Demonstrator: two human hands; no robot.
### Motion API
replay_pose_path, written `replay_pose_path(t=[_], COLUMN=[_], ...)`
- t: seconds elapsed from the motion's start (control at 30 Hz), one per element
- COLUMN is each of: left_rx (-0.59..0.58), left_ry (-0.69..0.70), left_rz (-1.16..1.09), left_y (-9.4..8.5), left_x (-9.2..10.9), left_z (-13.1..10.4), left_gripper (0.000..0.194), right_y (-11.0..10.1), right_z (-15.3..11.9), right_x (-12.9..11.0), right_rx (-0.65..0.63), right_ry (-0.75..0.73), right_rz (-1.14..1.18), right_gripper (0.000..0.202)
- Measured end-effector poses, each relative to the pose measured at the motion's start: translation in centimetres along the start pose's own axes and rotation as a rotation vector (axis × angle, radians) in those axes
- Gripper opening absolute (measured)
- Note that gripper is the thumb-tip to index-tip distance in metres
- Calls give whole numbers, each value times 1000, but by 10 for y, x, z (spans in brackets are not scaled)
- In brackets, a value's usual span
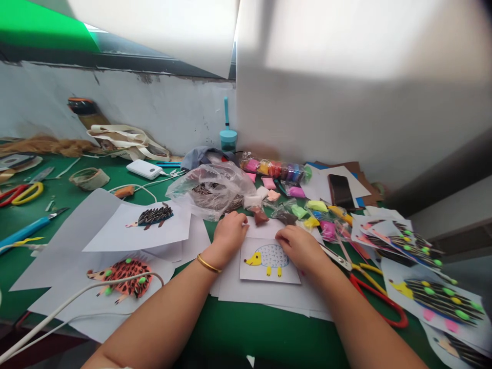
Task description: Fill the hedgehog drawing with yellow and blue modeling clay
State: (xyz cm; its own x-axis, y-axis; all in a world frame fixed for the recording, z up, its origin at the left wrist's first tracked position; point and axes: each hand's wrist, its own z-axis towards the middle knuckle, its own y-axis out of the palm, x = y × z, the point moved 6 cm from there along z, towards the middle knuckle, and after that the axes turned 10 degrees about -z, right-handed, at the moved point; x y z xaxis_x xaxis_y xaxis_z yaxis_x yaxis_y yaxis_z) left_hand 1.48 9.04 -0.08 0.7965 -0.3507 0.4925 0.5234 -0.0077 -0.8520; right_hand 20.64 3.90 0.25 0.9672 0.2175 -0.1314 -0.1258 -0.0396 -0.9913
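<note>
A white card with a hedgehog drawing [269, 259] lies on a stack of white paper [238, 292]. The hedgehog has a yellow face and feet, and its blue-outlined body is marked with small strokes. My left hand [230, 233], with a gold bangle at the wrist, is by the card's upper left corner, its fingers bent together. At the upper right edge is my right hand [300, 243], fingers curled inward. What either hand pinches, if anything, is hidden. A brown clay packet [260, 216] lies just beyond, between the hands.
Seed-covered hedgehog pictures lie left [130, 277] and right [434, 297]. Red-handled scissors [378, 302] rest beside my right forearm. Behind are a plastic bag of seeds [211, 192], colored clay packs [274, 169] and a phone [340, 190]. A white cable [77, 292] crosses the left side.
</note>
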Motion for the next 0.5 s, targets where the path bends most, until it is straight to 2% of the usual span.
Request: replay_pose_path(t=[0.13,0.27,0.37,0.5], left_rx=[73,152,197,147], left_ry=[-26,20,36,-74], left_rz=[-115,-427,-608,-897], left_y=[-6,-10,-11,-7], left_x=[-2,-1,-1,-3], left_z=[4,5,4,1], left_gripper=[20,23,37,42], right_y=[0,2,4,3], right_z=[0,1,2,0], right_x=[1,3,3,6], right_rx=[32,49,62,79], right_ry=[28,62,51,33], right_rz=[11,35,66,95], right_gripper=[21,23,24,29])
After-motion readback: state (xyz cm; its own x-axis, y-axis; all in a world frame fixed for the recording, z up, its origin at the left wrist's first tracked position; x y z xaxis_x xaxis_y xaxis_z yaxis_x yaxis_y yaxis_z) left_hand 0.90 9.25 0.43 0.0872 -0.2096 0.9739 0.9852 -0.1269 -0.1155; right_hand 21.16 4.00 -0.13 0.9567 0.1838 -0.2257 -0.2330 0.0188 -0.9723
